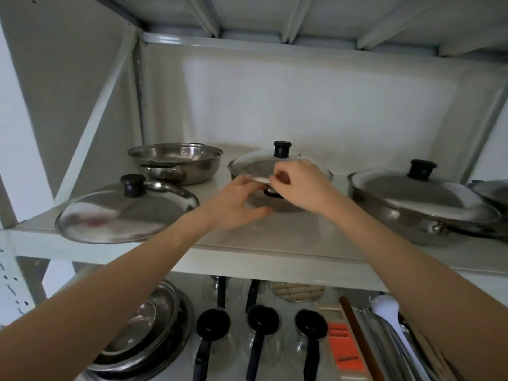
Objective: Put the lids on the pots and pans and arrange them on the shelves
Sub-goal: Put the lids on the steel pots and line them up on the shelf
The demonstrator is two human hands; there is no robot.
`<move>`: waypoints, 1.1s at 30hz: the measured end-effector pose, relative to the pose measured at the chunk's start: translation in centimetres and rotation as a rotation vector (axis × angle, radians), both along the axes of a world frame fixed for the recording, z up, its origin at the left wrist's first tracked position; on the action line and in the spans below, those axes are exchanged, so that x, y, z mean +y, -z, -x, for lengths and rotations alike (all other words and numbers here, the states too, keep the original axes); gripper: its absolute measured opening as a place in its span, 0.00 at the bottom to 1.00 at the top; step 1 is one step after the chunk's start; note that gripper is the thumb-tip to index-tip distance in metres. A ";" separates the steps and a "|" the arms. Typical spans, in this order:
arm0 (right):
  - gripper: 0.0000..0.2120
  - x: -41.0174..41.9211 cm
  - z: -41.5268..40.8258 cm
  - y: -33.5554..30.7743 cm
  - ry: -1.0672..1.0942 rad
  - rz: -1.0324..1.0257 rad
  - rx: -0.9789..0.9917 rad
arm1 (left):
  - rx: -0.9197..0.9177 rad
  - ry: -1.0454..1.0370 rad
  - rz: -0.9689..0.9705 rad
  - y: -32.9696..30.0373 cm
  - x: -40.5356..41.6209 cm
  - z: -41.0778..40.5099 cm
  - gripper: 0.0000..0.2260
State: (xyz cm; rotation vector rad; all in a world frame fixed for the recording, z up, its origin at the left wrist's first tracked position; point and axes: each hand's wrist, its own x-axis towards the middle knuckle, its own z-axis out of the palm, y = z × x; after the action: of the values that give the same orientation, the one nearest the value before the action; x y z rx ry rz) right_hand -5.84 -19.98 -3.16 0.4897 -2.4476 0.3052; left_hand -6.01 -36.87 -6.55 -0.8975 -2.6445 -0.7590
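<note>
Both hands, left hand [236,202] and right hand [299,185], pinch rim of lid [255,163] on middle pan [272,206]. Thin steel, light, slippery; knob [282,149] likely surer hold.

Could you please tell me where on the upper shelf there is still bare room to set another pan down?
Bare shelf shows along the front edge, between the loose lid on the left and the large lidded pan on the right, under both forearms. The back row is crowded: open pan, then the middle lidded pan, where the left hand and right hand are.
</note>
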 end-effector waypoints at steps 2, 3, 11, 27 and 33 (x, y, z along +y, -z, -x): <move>0.11 0.2 -0.7 0.6 0.014 -0.035 -0.021 | 0.041 -0.049 -0.008 0.1 -0.2 0.1 0.22; 0.13 0.3 -1.0 0.8 0.021 -0.053 -0.040 | 0.065 -0.069 -0.035 0.1 -0.2 0.1 0.23; 0.15 0.4 -2.6 1.6 0.002 -0.109 -0.082 | 0.211 -0.188 -0.001 1.2 -1.1 -0.4 0.28; 0.13 0.7 -5.1 1.4 0.035 -0.140 -0.014 | 0.300 -0.494 0.218 1.3 -8.1 -3.1 0.30; 0.11 -3.3 -4.7 0.5 -0.028 -0.097 0.039 | 0.246 -0.560 0.190 0.8 -13.2 -2.5 0.30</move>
State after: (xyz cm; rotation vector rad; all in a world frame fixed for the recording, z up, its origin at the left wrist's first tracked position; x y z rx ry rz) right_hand -1.18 -23.24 -3.69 0.5668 -2.4272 0.1878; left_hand -3.46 -50.05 -7.38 -0.2303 -2.5735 -0.2457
